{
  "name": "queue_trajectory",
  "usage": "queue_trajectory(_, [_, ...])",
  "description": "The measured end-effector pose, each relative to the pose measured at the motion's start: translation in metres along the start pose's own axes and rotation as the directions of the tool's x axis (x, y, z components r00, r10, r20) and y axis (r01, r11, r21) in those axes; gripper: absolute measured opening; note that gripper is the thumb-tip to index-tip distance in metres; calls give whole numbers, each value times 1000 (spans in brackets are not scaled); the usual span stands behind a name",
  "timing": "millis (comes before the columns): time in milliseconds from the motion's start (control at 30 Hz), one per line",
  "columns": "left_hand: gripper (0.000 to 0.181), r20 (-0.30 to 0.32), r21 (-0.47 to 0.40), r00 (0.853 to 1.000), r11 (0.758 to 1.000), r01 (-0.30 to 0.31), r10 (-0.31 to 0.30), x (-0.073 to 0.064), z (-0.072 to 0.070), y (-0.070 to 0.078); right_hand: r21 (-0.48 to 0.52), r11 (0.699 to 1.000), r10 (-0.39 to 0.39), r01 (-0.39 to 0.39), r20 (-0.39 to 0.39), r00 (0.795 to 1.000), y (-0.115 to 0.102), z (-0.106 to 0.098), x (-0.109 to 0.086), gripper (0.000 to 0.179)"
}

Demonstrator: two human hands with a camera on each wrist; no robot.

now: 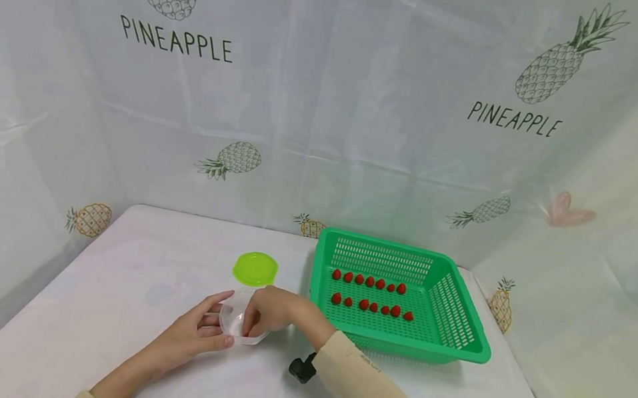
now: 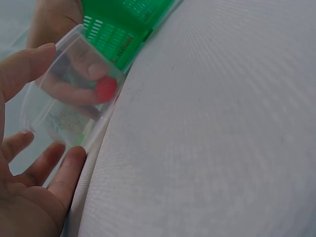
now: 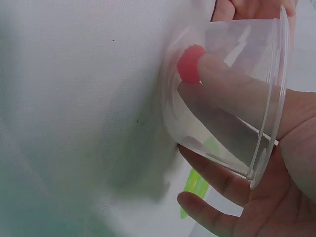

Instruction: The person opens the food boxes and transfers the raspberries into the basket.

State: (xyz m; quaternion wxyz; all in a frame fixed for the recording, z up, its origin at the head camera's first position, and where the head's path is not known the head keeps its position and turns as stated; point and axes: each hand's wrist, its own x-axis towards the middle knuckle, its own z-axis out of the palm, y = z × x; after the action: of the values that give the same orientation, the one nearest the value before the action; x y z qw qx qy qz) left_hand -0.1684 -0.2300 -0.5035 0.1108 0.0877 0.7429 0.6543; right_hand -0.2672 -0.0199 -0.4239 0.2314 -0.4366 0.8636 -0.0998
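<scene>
A clear round plastic tub (image 1: 234,312) stands on the table in front of me. My left hand (image 1: 195,332) holds it from the left, thumb at the rim and fingers round the side. From the right, my right hand (image 1: 273,308) reaches down into the tub. Through the tub wall in the left wrist view, a small red strawberry (image 2: 106,89) shows low inside, at the right hand's fingertips. The right wrist view shows that strawberry (image 3: 191,64) pinched between thumb and finger near the tub's bottom.
Behind the tub lies a bright green lid (image 1: 255,268). A green slotted basket (image 1: 397,344) stands to the right, with two rows of several small strawberries (image 1: 370,281) on its floor. A pineapple-print curtain (image 1: 328,126) hangs behind and along both sides of the table.
</scene>
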Motion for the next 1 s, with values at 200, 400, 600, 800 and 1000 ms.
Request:
queue_trajectory(200, [93, -17, 3, 1000, 1000, 11, -11, -1, 1, 2, -4, 1000, -7, 7, -79, 997, 1, -3, -5, 8])
queue_trajectory(400, [93, -15, 8, 1000, 1000, 6, -6, -2, 0, 3, -7, 997, -75, 75, -205, 976, 2, -16, -16, 6])
queue_trajectory(600, [92, -13, 16, 1000, 1000, 7, -7, -3, -1, 4, 9, 993, -113, 120, -265, 958, 4, -33, -29, 9])
queue_trajectory(800, [92, -16, 11, 1000, 1000, -2, 2, -2, 1, 3, 20, 992, -112, 124, -294, 949, 12, -44, -41, 20])
queue_trajectory(1000, [92, -21, 12, 1000, 1000, 1, -1, -1, 2, 4, 22, 989, -131, 148, -342, 930, 23, -56, -66, 21])
